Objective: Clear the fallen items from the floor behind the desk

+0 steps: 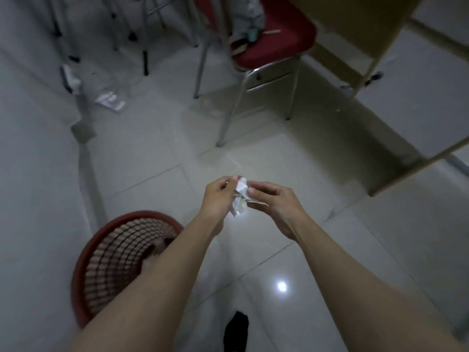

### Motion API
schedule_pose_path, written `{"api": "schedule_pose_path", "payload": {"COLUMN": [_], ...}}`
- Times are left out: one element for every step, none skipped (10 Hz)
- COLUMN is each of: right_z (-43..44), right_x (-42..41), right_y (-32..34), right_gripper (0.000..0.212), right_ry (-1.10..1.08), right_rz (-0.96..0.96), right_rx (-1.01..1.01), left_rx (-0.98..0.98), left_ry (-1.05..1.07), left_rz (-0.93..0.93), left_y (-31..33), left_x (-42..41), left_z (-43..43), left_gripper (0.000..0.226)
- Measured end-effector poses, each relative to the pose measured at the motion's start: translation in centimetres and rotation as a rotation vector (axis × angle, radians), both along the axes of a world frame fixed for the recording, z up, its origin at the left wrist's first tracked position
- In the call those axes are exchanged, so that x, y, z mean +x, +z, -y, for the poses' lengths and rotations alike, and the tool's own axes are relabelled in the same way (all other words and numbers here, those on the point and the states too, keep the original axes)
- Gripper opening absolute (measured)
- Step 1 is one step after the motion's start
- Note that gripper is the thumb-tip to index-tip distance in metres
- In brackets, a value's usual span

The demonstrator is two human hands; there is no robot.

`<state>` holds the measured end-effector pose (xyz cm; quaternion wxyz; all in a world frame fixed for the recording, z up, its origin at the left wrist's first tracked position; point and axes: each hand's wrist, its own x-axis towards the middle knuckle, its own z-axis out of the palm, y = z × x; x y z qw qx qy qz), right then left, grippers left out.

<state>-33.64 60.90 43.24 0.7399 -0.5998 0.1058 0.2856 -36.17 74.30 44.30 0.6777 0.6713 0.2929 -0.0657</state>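
Observation:
A crumpled white paper [239,195] is held above the tiled floor between both hands. My left hand [218,199] grips its left side and my right hand [275,201] pinches its right side with thumb and fingers. A red mesh wastebasket [101,260] stands on the floor at lower left, partly hidden by my left forearm. A flat piece of paper litter [110,100] lies on the floor at the far left, close to the wall. More white litter [72,80] sits against the wall behind it.
A red-seated chair [269,39] with metal legs stands ahead, with things on its seat. The wooden desk [380,34] is at the right, its leg reaching the floor. More metal chair legs [144,34] crowd the far left. A wall [30,148] runs along the left.

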Motion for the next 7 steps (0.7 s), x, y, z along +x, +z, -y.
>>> {"api": "schedule_pose_path", "payload": {"right_z": [-6.6, -11.8, -16.0, -18.3, -19.6, -20.2, -20.5], "right_x": [-3.5, -6.9, -10.2, -11.8, -12.6, -12.8, -12.8], "right_y": [-2.8, -5.9, -9.5, -12.1, -14.4, -15.6, -16.0], "right_gripper": [0.029, 0.028, 0.021, 0.021, 0.022, 0.029, 0.028], "right_ry": [0.102, 0.233, 0.347, 0.394, 0.472, 0.678, 0.717], "right_rz": [-0.015, 0.017, 0.049, 0.123, 0.267, 0.32, 0.388], "right_rx": [-0.015, -0.105, -0.206, -0.332, -0.456, -0.548, -0.636], "left_rx": [0.067, 0.071, 0.009, 0.035, 0.148, 0.28, 0.315], "left_ry": [0.123, 0.201, 0.276, 0.348, 0.44, 0.433, 0.46], "left_rz": [0.033, -0.02, -0.051, -0.047, -0.084, -0.161, -0.218], "left_y": [-2.8, -6.0, -9.7, -12.3, -14.5, -16.0, -16.7], "left_x": [-5.5, -10.8, -15.5, -17.8, -19.4, -20.9, -21.8], "left_z": [-5.8, -10.6, -14.3, -16.2, -17.7, -18.5, -19.0], "left_gripper": [0.024, 0.027, 0.032, 0.042, 0.038, 0.033, 0.029]}}
